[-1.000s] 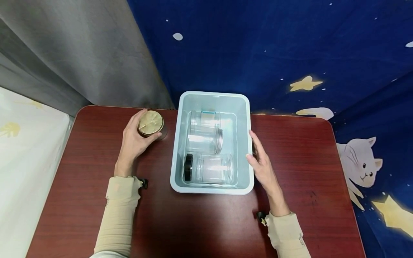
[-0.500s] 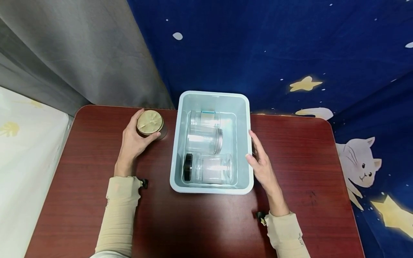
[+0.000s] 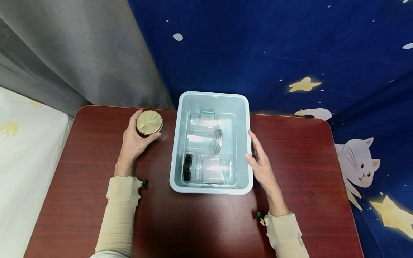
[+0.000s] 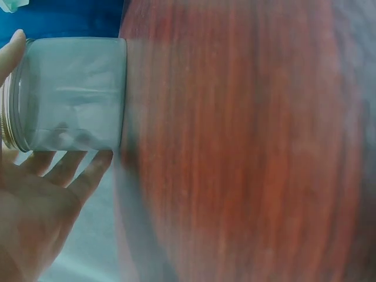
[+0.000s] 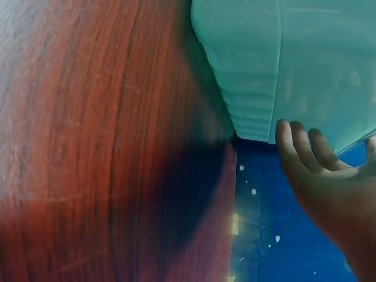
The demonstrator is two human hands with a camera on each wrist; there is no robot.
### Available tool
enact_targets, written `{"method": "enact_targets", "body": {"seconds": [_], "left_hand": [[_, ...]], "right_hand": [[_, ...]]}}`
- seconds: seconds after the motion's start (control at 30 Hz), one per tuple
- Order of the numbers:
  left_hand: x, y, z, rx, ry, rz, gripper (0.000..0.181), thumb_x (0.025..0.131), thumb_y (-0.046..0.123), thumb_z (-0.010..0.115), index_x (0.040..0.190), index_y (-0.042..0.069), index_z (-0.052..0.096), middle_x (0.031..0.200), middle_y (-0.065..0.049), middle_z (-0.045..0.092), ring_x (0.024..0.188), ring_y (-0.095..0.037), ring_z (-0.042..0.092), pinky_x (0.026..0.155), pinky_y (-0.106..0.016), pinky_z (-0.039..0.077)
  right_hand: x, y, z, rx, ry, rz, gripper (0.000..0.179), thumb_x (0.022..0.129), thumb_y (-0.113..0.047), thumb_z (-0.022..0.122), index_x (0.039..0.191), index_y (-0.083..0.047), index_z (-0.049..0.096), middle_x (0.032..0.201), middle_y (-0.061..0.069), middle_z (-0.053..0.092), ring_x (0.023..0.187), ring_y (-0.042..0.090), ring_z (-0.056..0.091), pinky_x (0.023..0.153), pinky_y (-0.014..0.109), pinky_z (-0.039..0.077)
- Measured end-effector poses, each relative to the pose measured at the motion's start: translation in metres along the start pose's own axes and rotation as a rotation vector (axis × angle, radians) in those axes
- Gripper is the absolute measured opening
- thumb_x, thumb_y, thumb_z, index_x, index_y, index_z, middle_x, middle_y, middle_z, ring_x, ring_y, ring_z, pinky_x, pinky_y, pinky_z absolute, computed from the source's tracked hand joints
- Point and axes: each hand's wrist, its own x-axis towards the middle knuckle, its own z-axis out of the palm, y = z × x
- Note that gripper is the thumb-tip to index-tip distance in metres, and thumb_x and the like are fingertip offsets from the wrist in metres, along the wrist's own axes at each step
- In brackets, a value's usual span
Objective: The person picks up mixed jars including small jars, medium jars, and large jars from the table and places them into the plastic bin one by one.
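On the left of the table, my left hand (image 3: 133, 144) grips a clear jar (image 4: 73, 94) with a gold lid (image 3: 150, 122). The jar stands upright with its base on the tabletop; the thumb lies on its near side and the fingers on the far side. At the centre is a pale blue plastic basin (image 3: 211, 190). Against its right outer wall rests my right hand (image 3: 262, 167), fingers extended and thumb near the rim. Inside the basin lie a black-lidded jar (image 3: 211, 169), a jar with a silver screw rim (image 3: 203, 139) and a clear jar with a blue-edged label (image 3: 206, 119).
The dark red wooden table (image 3: 206, 225) ends at the back against a grey curtain (image 3: 96, 53) and a blue starry curtain (image 3: 258, 46). Within the basin, the strip right of the jars shows bare floor.
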Motion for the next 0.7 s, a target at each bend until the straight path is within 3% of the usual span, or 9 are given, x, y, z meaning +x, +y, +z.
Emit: {"method": "enact_targets", "body": {"seconds": [0.2, 0.47, 0.7], "left_hand": [[0.0008, 0.0001, 0.0015, -0.006, 0.038, -0.014, 0.094, 0.067, 0.030, 0.093, 0.146, 0.023, 0.043, 0.138, 0.000, 0.056, 0.123, -0.021, 0.053, 0.101, -0.045, 0.038], [-0.0002, 0.0004, 0.0006, 0.005, 0.071, 0.009, 0.092, 0.065, 0.031, 0.094, 0.144, 0.026, 0.047, 0.137, 0.005, 0.057, 0.121, -0.020, 0.054, 0.100, -0.046, 0.039], [0.0021, 0.0040, 0.0000, 0.000, 0.085, 0.033, 0.091, 0.064, 0.030, 0.094, 0.144, 0.027, 0.049, 0.135, 0.006, 0.057, 0.120, -0.019, 0.054, 0.100, -0.045, 0.038]], "right_hand": [[-0.0011, 0.0007, -0.0001, -0.005, 0.007, 0.016, 0.069, 0.096, 0.005, 0.048, 0.158, -0.014, 0.026, 0.161, 0.009, 0.028, 0.145, 0.026, 0.026, 0.113, 0.027, 0.027], [-0.0004, 0.0028, 0.0000, -0.013, 0.007, 0.005, 0.066, 0.098, -0.001, 0.050, 0.158, -0.016, 0.026, 0.161, 0.008, 0.028, 0.145, 0.026, 0.027, 0.113, 0.029, 0.027], [-0.0002, 0.0012, 0.0002, -0.022, 0.010, 0.033, 0.070, 0.095, 0.009, 0.047, 0.158, -0.010, 0.025, 0.161, 0.012, 0.027, 0.145, 0.026, 0.026, 0.112, 0.030, 0.028]]}}
